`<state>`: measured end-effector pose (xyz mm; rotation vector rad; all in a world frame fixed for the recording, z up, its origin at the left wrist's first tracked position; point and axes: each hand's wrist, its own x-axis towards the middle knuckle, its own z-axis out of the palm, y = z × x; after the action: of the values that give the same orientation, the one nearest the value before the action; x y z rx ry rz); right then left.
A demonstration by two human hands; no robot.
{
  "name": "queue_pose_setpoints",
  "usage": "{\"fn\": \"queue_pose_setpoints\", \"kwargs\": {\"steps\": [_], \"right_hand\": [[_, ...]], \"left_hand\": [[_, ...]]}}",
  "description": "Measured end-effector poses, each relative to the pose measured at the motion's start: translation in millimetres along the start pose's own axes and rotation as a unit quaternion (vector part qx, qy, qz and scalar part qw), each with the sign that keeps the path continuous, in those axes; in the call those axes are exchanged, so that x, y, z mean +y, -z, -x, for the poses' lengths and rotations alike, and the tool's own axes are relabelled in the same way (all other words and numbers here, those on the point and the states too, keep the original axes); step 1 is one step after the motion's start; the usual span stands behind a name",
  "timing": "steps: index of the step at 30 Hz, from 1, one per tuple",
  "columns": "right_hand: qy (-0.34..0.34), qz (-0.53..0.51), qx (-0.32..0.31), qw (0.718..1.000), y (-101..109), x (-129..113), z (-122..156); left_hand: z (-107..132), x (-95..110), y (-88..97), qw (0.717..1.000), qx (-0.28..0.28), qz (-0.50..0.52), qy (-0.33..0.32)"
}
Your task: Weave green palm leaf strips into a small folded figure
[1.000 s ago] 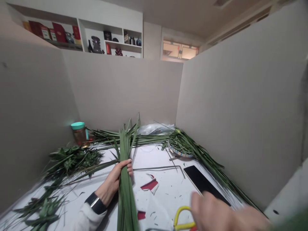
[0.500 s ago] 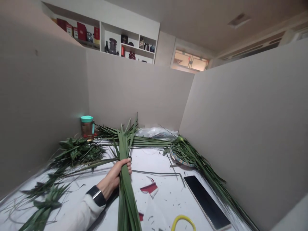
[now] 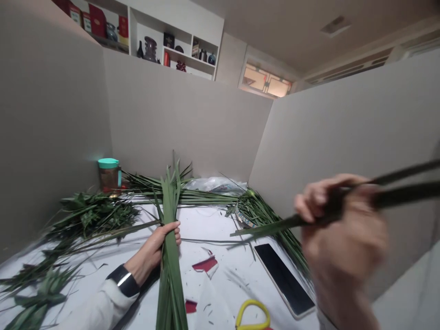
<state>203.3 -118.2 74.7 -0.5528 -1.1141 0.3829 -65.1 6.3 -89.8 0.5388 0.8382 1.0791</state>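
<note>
My left hand [image 3: 154, 250] lies on the white table [image 3: 220, 279], its fingers wrapped round a thick bundle of long green leaf strips [image 3: 169, 238] that runs from the near edge up toward the back wall. My right hand [image 3: 340, 229] is raised close to the camera at the right, blurred, its fingers closed on one or two long green leaf strips [image 3: 275, 224] that stretch across from the far right down toward the table's middle. A dark band sits on my left wrist.
A jar with a teal lid [image 3: 109, 175] stands at the back left beside piles of leafy stems [image 3: 89, 215]. More strips [image 3: 271, 215] lie along the right partition over a round tray. A phone [image 3: 283, 279], yellow scissor handles [image 3: 252, 316] and red scraps [image 3: 206, 265] lie nearby. Partitions enclose the table.
My right hand, out of view half a second ago, has come up at the right holding long leaf strips. My left hand keeps its grip on the bundle.
</note>
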Motion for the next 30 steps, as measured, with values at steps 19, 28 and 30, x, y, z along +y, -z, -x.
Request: {"fn": "queue_pose_setpoints", "kwargs": {"steps": [19, 28, 30], "right_hand": [[-0.454, -0.05, -0.194, 0.868, -40, 173, 65], [-0.478, -0.074, -0.23, 0.844, -58, 155, 98], [-0.476, -0.078, -0.226, 0.846, -55, 157, 96]], "left_hand": [[23, -1, -39.5, 0.996, -0.061, -0.046, -0.049], [22, -15, -38.4, 0.987, -0.014, -0.158, -0.007], [21, -14, -36.3, 0.987, -0.012, -0.163, 0.0]]}}
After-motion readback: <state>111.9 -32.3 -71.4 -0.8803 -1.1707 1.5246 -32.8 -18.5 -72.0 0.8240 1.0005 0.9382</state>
